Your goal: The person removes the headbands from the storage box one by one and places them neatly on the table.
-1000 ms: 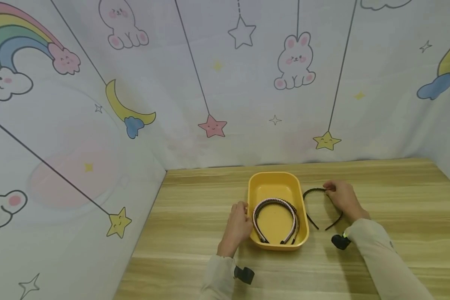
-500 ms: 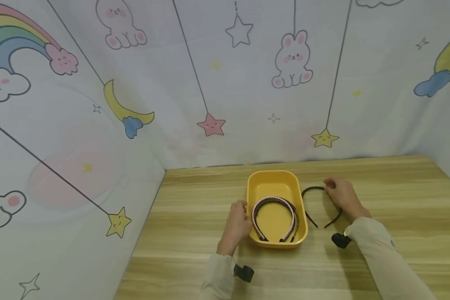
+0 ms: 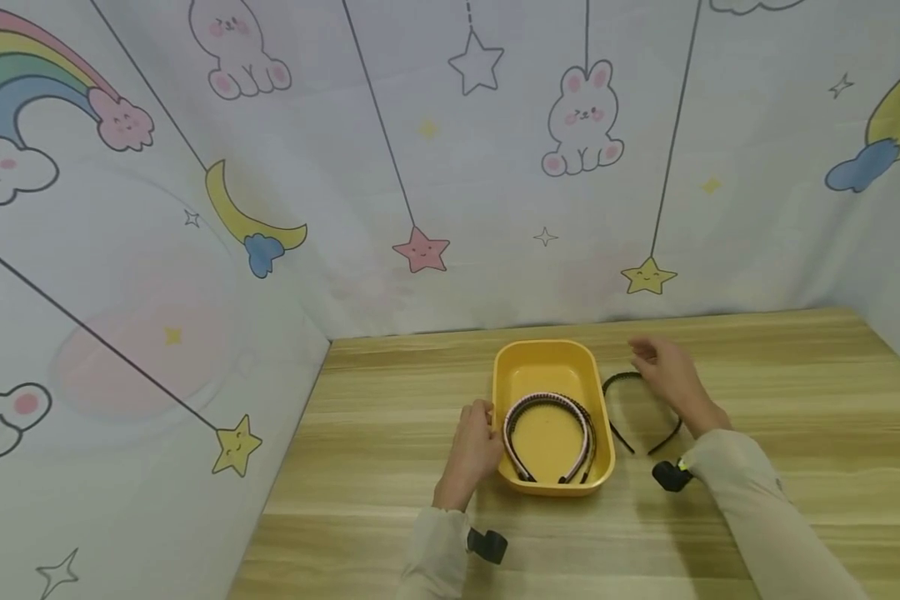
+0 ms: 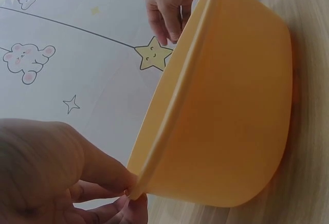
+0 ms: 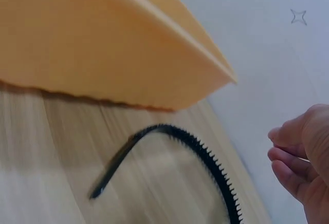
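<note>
A yellow plastic bin [image 3: 547, 354] stands on the table with several headbands [image 3: 546, 398] in it, one pale pink and others dark. My left hand [image 3: 471, 454] pinches the bin's left rim between thumb and fingers, as the left wrist view shows. To the right of the bin, a black toothed headband [image 3: 619, 435] lies on the table. Above its far curve hovers my right hand [image 3: 673, 379], apart from it. In the right wrist view the fingers [image 5: 290, 178] are loosely bent and hold nothing, while the black headband [image 5: 205, 154] lies below.
The wood-grain table [image 3: 390, 400] reaches back to a white cloth backdrop [image 3: 495, 167] printed with stars, rabbits and a rainbow. Another side of the cloth stands along the table's left edge. Each wrist carries a small black camera [image 3: 487, 546].
My right hand has let go of the black headband and risen slightly up and to the left. The headband stays on the table. My left hand keeps its hold on the bin rim.
</note>
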### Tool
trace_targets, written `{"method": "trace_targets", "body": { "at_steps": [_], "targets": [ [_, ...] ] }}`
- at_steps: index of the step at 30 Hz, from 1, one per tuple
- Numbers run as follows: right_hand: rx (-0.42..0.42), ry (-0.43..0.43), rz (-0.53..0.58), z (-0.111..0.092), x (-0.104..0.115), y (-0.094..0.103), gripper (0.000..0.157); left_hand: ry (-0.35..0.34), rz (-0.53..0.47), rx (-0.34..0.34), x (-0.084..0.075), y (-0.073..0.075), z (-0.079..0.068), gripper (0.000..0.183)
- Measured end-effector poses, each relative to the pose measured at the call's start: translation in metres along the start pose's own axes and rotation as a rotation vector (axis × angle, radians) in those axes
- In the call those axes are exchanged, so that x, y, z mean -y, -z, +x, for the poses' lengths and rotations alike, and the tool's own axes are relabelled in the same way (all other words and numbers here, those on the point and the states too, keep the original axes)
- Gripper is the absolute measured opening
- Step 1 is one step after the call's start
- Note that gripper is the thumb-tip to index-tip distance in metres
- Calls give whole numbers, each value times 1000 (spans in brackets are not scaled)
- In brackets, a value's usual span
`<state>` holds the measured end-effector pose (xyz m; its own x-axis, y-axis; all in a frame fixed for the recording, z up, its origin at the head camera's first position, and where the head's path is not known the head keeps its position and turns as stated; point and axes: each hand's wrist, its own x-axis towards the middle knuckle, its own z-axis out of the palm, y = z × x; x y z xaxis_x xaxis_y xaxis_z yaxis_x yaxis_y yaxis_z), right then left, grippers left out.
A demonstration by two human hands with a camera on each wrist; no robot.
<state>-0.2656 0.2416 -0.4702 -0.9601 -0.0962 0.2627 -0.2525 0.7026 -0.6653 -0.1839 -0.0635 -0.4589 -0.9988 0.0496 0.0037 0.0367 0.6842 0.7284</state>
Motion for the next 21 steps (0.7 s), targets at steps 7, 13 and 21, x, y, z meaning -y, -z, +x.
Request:
{"method": "trace_targets", "body": {
  "at_steps": [7, 13, 21],
  "targets": [
    [-34, 25, 35, 7, 19, -7, 30, 4, 1, -2, 0, 0, 1, 35],
    [-44, 35, 61, 12, 33, -14, 30, 13, -5, 4, -1, -1, 1, 36],
    [-3, 38, 99, 15, 50, -24, 30, 5, 2, -2, -1, 0, 1, 35]
  ]
}}
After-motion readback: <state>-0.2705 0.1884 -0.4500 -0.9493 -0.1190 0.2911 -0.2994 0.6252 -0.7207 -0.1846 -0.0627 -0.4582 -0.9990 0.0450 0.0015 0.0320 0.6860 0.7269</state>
